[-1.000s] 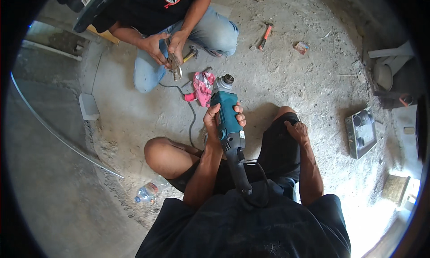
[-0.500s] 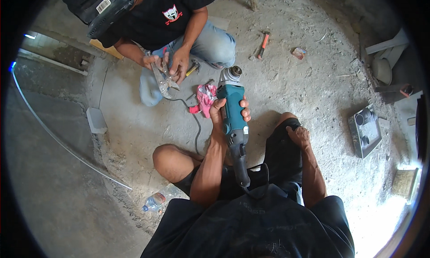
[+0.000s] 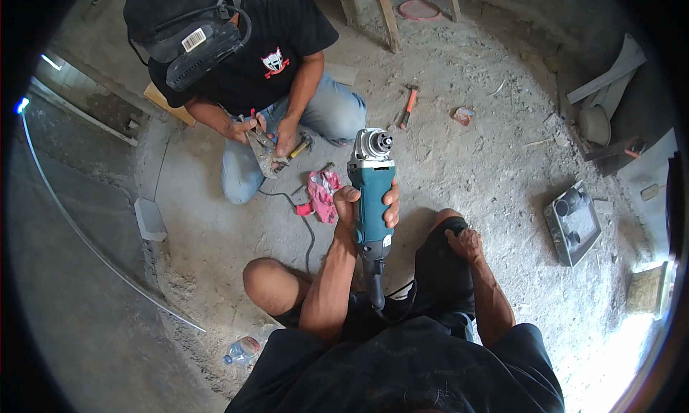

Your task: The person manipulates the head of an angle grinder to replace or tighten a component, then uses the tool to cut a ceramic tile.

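A teal angle grinder stands nearly upright in front of me, with my left hand wrapped round its body. Its silver head points away from me and shows a bare spindle without a disc. The black rear handle and cord come down toward my lap. On my right knee rests my right hand, its fingers curled in; whatever lies inside them, if anything, is hidden. Across from me a crouching person holds a greyish metal tool like large locking pliers in both hands.
A pink cloth lies beside a dark cord on the dusty floor. Farther off are an orange-handled hammer and a crumpled wrapper. A grey tray with pipe fittings sits right; a plastic bottle lies near left.
The grinder's head has tilted, so its spindle now faces more toward me. My right hand stays on the knee. The other person's metal tool has turned, and the whole view has shifted slightly.
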The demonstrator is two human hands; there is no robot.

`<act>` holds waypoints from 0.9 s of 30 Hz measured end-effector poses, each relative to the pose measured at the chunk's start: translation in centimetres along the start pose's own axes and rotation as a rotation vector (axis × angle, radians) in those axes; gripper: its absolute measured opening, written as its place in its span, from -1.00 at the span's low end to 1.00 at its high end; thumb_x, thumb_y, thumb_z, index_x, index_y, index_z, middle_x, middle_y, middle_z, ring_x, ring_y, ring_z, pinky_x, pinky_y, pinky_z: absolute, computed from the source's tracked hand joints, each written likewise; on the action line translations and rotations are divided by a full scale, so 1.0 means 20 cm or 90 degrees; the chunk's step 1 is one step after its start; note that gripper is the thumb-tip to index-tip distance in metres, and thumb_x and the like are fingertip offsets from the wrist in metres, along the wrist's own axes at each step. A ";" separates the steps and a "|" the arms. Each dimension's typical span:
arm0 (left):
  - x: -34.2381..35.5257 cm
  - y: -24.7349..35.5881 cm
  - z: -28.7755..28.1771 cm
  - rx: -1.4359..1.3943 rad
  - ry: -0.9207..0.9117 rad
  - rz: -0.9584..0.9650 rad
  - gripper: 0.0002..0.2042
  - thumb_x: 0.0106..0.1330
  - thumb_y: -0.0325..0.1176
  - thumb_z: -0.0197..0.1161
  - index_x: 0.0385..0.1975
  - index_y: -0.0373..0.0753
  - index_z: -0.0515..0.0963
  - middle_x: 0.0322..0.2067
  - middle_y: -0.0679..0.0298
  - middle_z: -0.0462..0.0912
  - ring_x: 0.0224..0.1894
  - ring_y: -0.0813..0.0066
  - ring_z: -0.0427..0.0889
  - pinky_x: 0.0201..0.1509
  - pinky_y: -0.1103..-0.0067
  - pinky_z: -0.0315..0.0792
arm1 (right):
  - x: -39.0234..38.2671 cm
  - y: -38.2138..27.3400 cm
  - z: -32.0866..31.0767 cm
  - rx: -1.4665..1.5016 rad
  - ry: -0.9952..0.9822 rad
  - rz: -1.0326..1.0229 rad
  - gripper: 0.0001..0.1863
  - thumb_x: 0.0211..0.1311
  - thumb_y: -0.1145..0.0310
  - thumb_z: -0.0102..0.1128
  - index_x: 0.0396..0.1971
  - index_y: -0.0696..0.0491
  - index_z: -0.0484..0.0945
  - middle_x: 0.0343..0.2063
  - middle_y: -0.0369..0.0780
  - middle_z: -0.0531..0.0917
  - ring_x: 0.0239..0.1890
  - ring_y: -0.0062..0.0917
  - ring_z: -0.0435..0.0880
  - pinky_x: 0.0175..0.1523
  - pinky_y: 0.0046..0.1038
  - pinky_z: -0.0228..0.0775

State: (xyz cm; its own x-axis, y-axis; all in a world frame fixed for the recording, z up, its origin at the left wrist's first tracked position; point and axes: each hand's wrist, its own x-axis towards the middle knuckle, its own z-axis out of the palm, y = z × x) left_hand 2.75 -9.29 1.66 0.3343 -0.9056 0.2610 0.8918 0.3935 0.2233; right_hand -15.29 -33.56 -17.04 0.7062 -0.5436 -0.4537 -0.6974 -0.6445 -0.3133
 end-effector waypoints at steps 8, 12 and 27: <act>0.06 0.05 0.01 0.044 -0.053 -0.006 -0.29 -0.02 -0.22 0.39 0.14 -0.48 0.36 -0.31 0.05 0.52 -0.35 0.08 0.65 -0.24 0.24 0.59 | -0.03 -0.01 -0.03 -0.003 -0.014 -0.005 -0.15 0.23 -0.31 0.00 -0.12 0.35 0.66 -0.07 0.23 0.65 0.11 0.05 0.62 0.24 -0.12 0.43; 0.07 0.06 0.01 0.076 -0.052 -0.003 -0.28 -0.04 -0.20 0.39 0.14 -0.45 0.35 -0.34 0.09 0.50 -0.40 0.14 0.63 -0.29 0.26 0.59 | -0.02 0.00 -0.02 0.002 -0.004 -0.010 -0.15 0.22 -0.31 0.01 -0.15 0.36 0.66 -0.10 0.24 0.66 0.09 0.04 0.62 0.23 -0.12 0.43; 0.04 0.07 0.02 0.143 0.045 0.038 -0.34 -0.10 -0.26 0.39 0.05 -0.43 0.39 -0.31 0.04 0.57 -0.37 0.06 0.69 -0.29 0.22 0.62 | 0.00 0.01 0.00 -0.001 0.008 0.001 -0.17 0.22 -0.29 0.02 -0.19 0.36 0.67 -0.13 0.25 0.66 0.07 0.05 0.64 0.22 -0.13 0.44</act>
State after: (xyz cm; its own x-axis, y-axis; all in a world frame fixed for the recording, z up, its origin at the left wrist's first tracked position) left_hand 4.16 -9.44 2.62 0.4127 -0.8851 0.2152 0.7821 0.4655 0.4143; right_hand -15.48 -33.69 -17.10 0.7061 -0.5514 -0.4444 -0.6989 -0.6438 -0.3116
